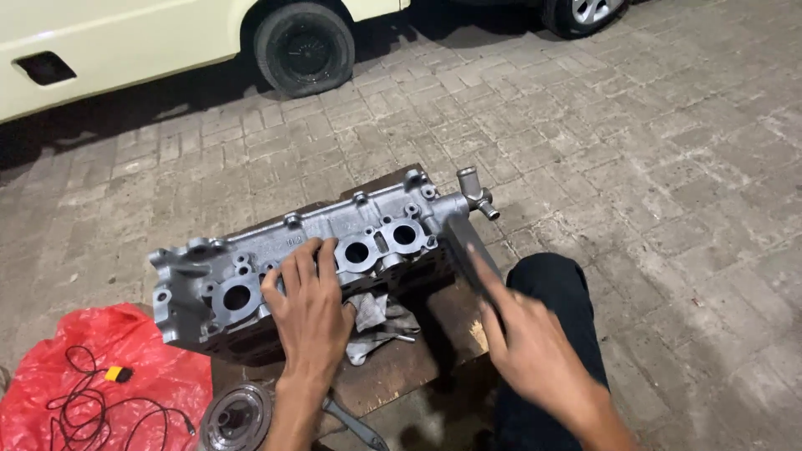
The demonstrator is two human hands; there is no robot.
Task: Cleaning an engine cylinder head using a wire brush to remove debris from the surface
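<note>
Grey metal cylinder head [334,242] lying on a brown board [418,359] over brick paving [668,167], ports facing up. Left hand [311,305] spread flat, fingers wide, pressing on its near face. Right hand [526,342] gripping a dark flat tool [469,250], tip against the head's right end. Crumpled rag [372,321] below. Red plastic bag [109,376] with black cable at left; round pulley [238,418] nearby.

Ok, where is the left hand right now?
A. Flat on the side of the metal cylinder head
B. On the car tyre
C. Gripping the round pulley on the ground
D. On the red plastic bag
A: the left hand lies with fingers spread on the ported face of the grey cylinder head, which sits on a wooden board.
</note>
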